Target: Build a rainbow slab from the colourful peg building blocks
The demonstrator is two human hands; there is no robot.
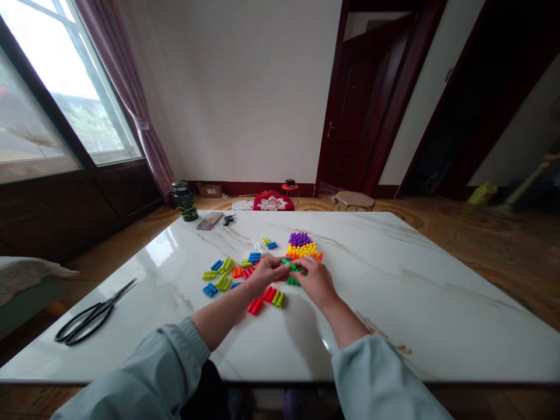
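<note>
My left hand and my right hand meet over the table, fingers pinched around a small green plastic piece. More green pieces lie just below my fingers, partly covered by them. Beyond the hands, small round-topped pieces sit packed in colour bands: purple, then yellow, then orange. Loose tube-shaped pieces surround my left hand, among them red, lime green, blue and white ones. My left forearm hides some of them.
Black long-handled scissors lie at the left of the white marbled table. A camouflage-patterned flask, a phone and keys occupy the far left corner. Past the far edge stands a round stool.
</note>
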